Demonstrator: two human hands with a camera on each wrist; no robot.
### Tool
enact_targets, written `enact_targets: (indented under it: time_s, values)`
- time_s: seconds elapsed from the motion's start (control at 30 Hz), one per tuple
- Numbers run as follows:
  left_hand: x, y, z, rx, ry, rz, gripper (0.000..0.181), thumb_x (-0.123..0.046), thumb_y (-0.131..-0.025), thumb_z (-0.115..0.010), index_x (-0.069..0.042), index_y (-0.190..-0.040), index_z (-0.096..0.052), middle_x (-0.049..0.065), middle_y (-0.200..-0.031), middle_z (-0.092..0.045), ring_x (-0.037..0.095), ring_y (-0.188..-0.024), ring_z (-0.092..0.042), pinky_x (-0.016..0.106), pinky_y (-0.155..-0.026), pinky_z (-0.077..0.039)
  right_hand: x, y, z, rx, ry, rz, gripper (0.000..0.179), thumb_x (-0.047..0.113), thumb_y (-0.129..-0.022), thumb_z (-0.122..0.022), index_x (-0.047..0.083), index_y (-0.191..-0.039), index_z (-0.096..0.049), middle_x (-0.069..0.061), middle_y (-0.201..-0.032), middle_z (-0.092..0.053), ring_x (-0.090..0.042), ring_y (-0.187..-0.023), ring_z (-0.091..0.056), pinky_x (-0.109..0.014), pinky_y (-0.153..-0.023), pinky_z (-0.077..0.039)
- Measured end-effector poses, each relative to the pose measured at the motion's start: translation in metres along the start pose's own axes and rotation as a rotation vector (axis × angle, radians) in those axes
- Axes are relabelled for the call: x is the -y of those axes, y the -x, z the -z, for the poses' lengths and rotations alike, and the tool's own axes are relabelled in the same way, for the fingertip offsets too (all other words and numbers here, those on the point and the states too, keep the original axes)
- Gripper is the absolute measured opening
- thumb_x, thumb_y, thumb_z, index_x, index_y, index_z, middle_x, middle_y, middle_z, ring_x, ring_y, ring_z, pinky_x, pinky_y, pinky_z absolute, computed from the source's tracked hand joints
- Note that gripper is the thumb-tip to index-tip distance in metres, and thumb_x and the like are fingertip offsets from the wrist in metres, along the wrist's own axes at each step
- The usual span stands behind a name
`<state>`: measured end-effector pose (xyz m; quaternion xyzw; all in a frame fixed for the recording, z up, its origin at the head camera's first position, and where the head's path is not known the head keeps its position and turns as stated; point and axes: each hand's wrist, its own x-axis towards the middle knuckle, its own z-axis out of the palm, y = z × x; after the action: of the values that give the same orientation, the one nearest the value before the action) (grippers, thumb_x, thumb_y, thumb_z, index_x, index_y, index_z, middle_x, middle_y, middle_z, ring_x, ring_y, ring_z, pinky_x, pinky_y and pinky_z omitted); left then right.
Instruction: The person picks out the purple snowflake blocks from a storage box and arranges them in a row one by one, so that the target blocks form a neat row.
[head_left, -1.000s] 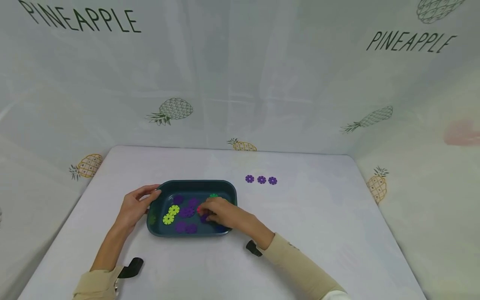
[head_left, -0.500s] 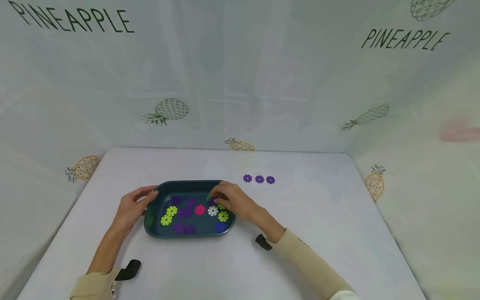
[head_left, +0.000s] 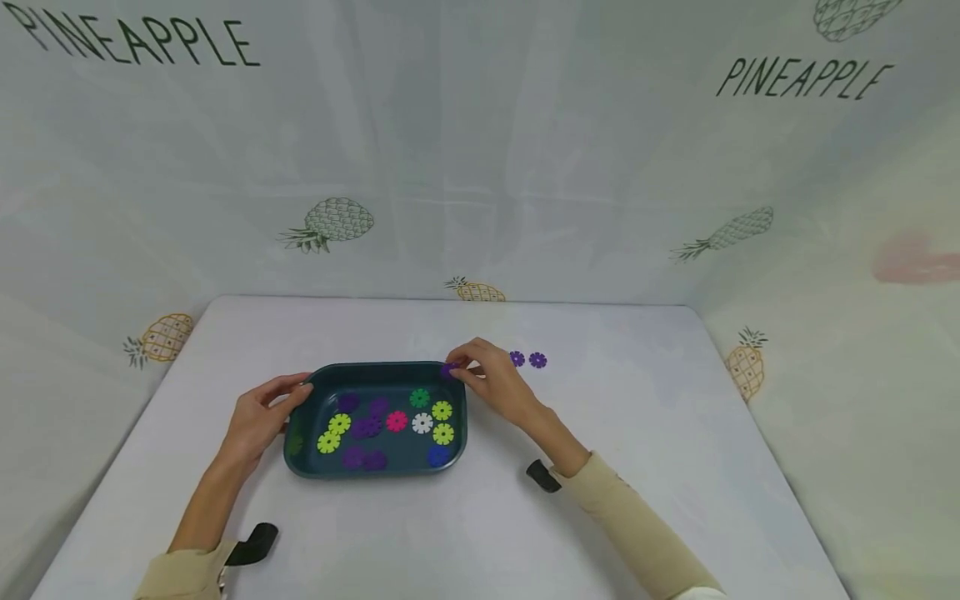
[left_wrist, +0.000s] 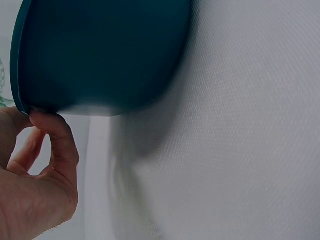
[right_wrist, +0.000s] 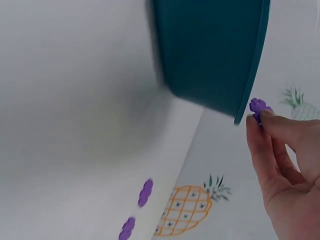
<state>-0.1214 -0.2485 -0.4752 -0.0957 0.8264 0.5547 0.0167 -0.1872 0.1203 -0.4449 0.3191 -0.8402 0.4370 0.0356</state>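
A dark teal tray [head_left: 405, 457] stands on the white table, with my left hand [head_left: 255, 423] pinching its back left corner between thumb and fingers. My right hand [head_left: 501, 385] is over the back right corner and pinches a purple flower-shaped disc [right_wrist: 259, 106] between thumb and fingertips, just outside the rim in the right wrist view. Inside the tray lie several purple discs, several yellow discs [head_left: 442, 434], a pink disc [head_left: 396, 421], a white disc [head_left: 422, 423], a green disc [head_left: 419, 398] and a blue disc [head_left: 438, 456].
Right of the tray, two purple discs [head_left: 537, 360] show in a row beside my right hand, which covers that row's left end. Behind the table [head_left: 615, 433] hangs a pale curtain [head_left: 570, 183] printed with pineapples.
My right hand has risen from the tray's inside to its back right corner, lifting a purple disc out. The left hand keeps its hold on the tray.
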Motion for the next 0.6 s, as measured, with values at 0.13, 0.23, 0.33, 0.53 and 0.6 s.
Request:
enact_targets:
  time_s: [0.13, 0.23, 0.33, 0.53, 0.6]
  values:
    - [-0.001, 0.000, 0.001, -0.002, -0.003, 0.004, 0.058, -0.044, -0.102, -0.064, -0.002, -0.142, -0.058, 0.019, -0.134, -0.055, 0.006, -0.087, -0.064, 0.026, -0.069, -0.058, -0.009, 0.002, 0.009, -0.074, 0.027, -0.010, 0.019, 0.000, -0.094, -0.073, 0.004, -0.112, -0.072, -0.007, -0.105, -0.068, -0.018, -0.097, -0.067, -0.028, -0.086, -0.058]
    - [0.000, 0.001, 0.000, -0.003, -0.001, 0.003, 0.058, -0.044, -0.102, -0.063, -0.002, -0.142, -0.058, 0.019, -0.134, -0.055, 0.006, -0.087, -0.064, 0.026, -0.069, -0.058, -0.017, 0.005, 0.016, -0.115, 0.043, -0.021, 0.018, 0.001, -0.094, -0.074, 0.004, -0.112, -0.072, -0.006, -0.104, -0.068, -0.018, -0.096, -0.068, -0.030, -0.085, -0.059]
    - [0.000, 0.001, 0.000, -0.004, 0.002, -0.005, 0.057, -0.043, -0.102, -0.063, -0.001, -0.142, -0.058, 0.018, -0.133, -0.055, 0.006, -0.087, -0.064, 0.026, -0.069, -0.058, -0.025, 0.008, 0.022, -0.144, 0.060, -0.044, 0.018, 0.002, -0.093, -0.075, 0.004, -0.110, -0.073, -0.007, -0.103, -0.068, -0.018, -0.094, -0.067, -0.032, -0.084, -0.060]
    - [0.002, 0.000, 0.000, -0.002, 0.007, -0.013, 0.057, -0.043, -0.102, -0.063, -0.002, -0.141, -0.058, 0.017, -0.132, -0.055, 0.007, -0.087, -0.065, 0.026, -0.070, -0.059, -0.038, 0.015, 0.034, -0.196, 0.096, -0.109, 0.017, 0.002, -0.093, -0.075, 0.005, -0.110, -0.073, -0.007, -0.103, -0.068, -0.019, -0.095, -0.067, -0.034, -0.083, -0.060]
    - [0.002, 0.000, 0.000, -0.003, 0.008, -0.013, 0.057, -0.043, -0.102, -0.063, -0.002, -0.141, -0.059, 0.017, -0.131, -0.056, 0.007, -0.087, -0.065, 0.026, -0.069, -0.059, -0.042, 0.019, 0.038, -0.211, 0.094, -0.122, 0.017, 0.002, -0.093, -0.075, 0.004, -0.110, -0.073, -0.008, -0.104, -0.068, -0.020, -0.095, -0.067, -0.035, -0.082, -0.060]
